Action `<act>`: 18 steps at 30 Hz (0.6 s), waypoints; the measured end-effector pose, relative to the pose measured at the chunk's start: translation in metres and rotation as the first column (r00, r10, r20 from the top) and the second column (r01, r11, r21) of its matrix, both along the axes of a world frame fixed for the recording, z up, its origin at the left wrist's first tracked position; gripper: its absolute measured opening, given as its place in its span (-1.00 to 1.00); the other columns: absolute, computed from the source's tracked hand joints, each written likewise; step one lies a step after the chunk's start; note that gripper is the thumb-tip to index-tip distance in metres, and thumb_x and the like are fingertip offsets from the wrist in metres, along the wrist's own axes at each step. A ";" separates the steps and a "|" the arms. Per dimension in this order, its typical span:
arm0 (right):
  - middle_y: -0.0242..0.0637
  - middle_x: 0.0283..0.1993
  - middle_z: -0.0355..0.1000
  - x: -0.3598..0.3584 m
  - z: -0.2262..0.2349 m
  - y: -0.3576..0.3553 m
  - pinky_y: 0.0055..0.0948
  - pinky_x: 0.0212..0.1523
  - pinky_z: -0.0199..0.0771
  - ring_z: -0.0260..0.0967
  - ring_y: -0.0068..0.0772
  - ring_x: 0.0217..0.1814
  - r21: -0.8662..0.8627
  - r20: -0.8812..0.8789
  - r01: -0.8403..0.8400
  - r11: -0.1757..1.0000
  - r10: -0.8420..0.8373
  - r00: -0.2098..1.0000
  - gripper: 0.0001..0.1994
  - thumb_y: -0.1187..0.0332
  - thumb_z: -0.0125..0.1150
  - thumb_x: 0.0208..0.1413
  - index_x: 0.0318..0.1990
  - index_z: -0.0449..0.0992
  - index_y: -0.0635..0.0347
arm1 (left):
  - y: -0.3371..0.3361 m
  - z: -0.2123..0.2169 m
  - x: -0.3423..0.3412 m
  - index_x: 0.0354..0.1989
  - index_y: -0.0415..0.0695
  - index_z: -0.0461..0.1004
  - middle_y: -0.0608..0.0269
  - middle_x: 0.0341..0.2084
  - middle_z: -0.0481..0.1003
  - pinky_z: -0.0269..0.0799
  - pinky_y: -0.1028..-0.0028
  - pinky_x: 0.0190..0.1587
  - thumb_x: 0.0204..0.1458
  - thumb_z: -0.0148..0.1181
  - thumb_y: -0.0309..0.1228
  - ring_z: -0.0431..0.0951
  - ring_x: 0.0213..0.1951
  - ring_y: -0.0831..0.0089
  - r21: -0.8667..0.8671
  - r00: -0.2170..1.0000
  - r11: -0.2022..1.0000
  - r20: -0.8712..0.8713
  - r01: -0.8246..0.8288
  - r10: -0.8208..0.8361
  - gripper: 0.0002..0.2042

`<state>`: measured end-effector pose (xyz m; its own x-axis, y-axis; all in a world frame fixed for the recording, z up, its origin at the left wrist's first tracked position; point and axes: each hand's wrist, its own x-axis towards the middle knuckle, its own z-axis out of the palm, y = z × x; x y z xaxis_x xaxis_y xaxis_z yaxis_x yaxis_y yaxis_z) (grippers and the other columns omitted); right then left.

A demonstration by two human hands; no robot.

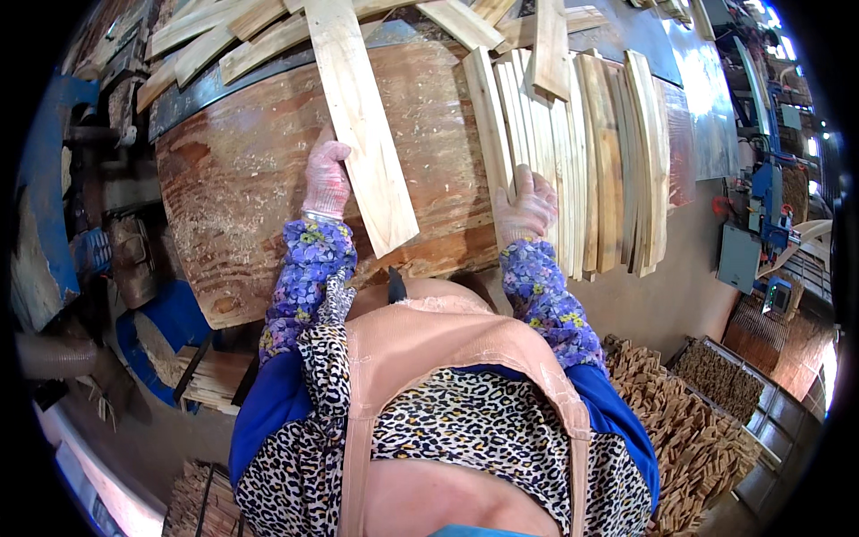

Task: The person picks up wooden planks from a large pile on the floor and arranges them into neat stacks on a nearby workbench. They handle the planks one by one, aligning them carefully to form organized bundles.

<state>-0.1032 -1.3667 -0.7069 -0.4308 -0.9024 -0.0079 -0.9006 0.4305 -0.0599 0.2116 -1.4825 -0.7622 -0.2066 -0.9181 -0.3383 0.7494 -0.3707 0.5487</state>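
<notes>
My left hand (327, 177), in a pale, pink-stained glove, is closed on the left edge of a long light wooden board (367, 134). The board slants across the worktable (242, 170), its near end close to my body. Over on the right, my right hand (530, 206), gloved alike, is closed around the near part of the leftmost board (489, 112) of a row. Its fingers reach between that board and its neighbours. The row of boards (582, 170) stands packed side by side, some paler, some browner. One loose board (550, 54) lies across the row's far end.
Loose boards (259, 45) lie crisscrossed along the far side of the table. Blue machinery (761, 215) stands at the right. Stacked short wood pieces (680, 430) fill the lower right. A blue round container (161, 340) sits below the table's left side.
</notes>
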 end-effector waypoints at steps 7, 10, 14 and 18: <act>0.00 0.33 0.42 0.043 0.004 -0.015 -0.15 0.35 0.41 0.37 -0.08 0.37 -0.168 0.703 -0.188 0.968 0.251 0.666 -0.27 0.25 0.48 0.19 0.47 0.31 0.22 | 0.000 0.020 -0.037 0.35 -0.30 0.39 0.03 0.15 0.57 0.47 0.19 0.35 -0.17 -0.06 -0.60 0.59 0.18 0.13 -0.064 0.998 0.997 -0.034 -0.051 0.049 -0.28; -0.12 0.27 0.52 0.083 -0.012 -0.036 -0.39 0.26 0.49 0.47 -0.43 0.23 0.180 0.980 -0.271 0.946 -0.196 -0.033 -0.30 0.33 0.47 0.20 0.44 0.32 0.36 | 0.023 0.014 -0.036 0.36 -0.26 0.41 0.09 0.15 0.58 0.48 0.27 0.32 -0.16 -0.05 -0.67 0.58 0.19 0.21 -0.051 0.996 0.996 -0.048 -0.079 0.077 -0.28; -0.17 0.00 0.66 0.110 -0.005 -0.049 -0.37 0.09 0.58 0.59 -0.43 0.02 0.201 0.954 -0.440 0.875 -0.073 0.291 -0.50 0.22 0.48 0.19 0.20 0.54 0.31 | 0.039 0.031 0.015 0.48 -0.17 0.24 0.02 0.35 0.38 0.24 0.20 0.47 0.00 0.20 -0.44 0.37 0.39 0.16 -0.101 0.486 0.995 0.870 0.019 0.079 -0.25; -0.01 -0.11 0.66 0.107 -0.001 -0.083 -0.18 0.02 0.60 0.66 -0.07 -0.03 0.254 0.847 -0.849 0.463 0.318 0.427 -0.53 -0.02 0.37 0.20 0.09 0.63 0.13 | 0.091 0.060 0.123 0.53 0.08 0.24 0.01 0.47 0.25 -0.32 -0.15 0.60 -0.02 0.37 0.17 0.20 0.51 0.19 0.000 -0.642 0.861 0.667 0.508 0.379 -0.08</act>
